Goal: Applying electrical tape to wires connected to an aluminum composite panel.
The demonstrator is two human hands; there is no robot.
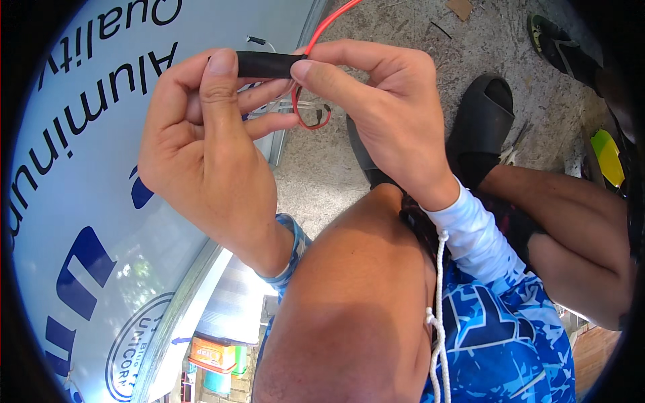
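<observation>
A short black strip [265,65], which looks like electrical tape, is stretched level between my two hands. My left hand [208,144] pinches its left end between thumb and forefinger, the other fingers curled below. At the right end, my right hand [390,111] closes thumb and forefinger on the strip together with a red wire [329,25]. That wire runs up and right out of the pinch. Below the fingertips hangs a small loop of red and black wire [326,123]. Where wire and strip meet is hidden by my fingers.
A white panel [168,248] with dark lettering fills the left side, a thin white wire with a connector [255,40] by its upper edge. Concrete floor [312,178] lies beyond my knees. Black slip-on shoes [480,111], a sandalled foot [554,47] and an orange container [213,354] are around.
</observation>
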